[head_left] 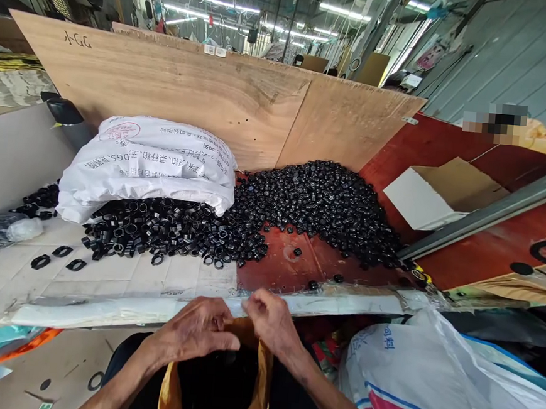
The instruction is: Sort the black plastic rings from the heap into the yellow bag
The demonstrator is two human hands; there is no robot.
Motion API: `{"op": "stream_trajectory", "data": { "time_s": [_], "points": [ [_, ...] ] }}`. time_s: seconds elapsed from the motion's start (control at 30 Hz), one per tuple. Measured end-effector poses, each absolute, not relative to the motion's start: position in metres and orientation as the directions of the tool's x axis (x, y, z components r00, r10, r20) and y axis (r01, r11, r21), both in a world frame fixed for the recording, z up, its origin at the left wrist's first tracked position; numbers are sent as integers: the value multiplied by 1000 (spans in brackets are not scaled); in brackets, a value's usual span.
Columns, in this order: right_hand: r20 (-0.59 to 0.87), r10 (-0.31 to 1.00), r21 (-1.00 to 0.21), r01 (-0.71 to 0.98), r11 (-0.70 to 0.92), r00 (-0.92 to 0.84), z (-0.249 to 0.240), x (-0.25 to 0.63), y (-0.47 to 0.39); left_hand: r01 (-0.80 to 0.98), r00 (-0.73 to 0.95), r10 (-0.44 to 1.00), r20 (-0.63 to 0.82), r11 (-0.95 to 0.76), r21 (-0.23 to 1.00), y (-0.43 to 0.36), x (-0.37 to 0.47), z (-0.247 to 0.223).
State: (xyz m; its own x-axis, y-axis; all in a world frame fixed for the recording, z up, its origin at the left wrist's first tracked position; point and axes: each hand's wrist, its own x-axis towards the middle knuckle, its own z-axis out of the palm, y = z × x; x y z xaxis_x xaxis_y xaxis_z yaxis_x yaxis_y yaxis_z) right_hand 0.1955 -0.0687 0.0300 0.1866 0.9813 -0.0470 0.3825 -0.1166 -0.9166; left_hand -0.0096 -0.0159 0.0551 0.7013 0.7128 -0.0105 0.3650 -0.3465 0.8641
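Note:
My left hand is at the table's front edge, its fingers curled and its thumb pointing right over an open orange-yellow bag on my lap. Beside it my right hand is closed in a pinch above the bag's far rim. Whatever lies between the fingers of either hand is hidden or too small to name. The bag's inside looks dark. Beyond the hands are a pile of black plastic rings and a larger heap of small black caps or nuts.
A full white woven sack lies behind the rings. Plywood boards wall the table's back. An open carton leans at the right, near a grey metal bar. Another white sack stands to my right. A few loose rings lie front left.

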Motion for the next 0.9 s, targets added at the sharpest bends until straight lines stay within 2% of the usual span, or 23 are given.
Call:
{"op": "stream_trajectory", "data": {
  "time_s": [0.07,0.1,0.2,0.27,0.37,0.43,0.53,0.6,0.73,0.8,0.9],
  "points": [
    [231,936,-814,580,35,267,31,212,-46,489,545,838,-10,-309,816,-2,-1,54],
    [309,914,-768,636,75,264,30,217,-35,553,420,907,40,-291,781,5,3,50],
    [391,903,-674,724,150,177,22,216,-8,715,104,973,206,-217,665,22,13,31],
    [410,904,-609,774,172,121,14,207,1,769,87,966,243,-220,600,28,16,20],
    [398,915,-520,838,166,66,2,196,6,797,184,954,235,-285,532,32,20,14],
    [389,919,-502,850,161,56,-2,193,6,806,222,948,227,-309,505,33,24,13],
    [406,910,-554,816,167,89,-2,196,3,777,282,926,249,-373,506,33,28,10],
    [389,912,-654,737,172,132,1,199,0,729,326,898,295,-437,527,33,28,6],
    [287,939,-883,432,183,188,9,199,-5,634,351,861,368,-508,583,30,26,2],
    [261,951,-936,285,207,164,9,197,-8,591,348,866,359,-500,633,28,25,2],
    [257,957,-956,177,232,132,6,193,-11,524,371,877,306,-470,711,25,23,5]
  ]
}}
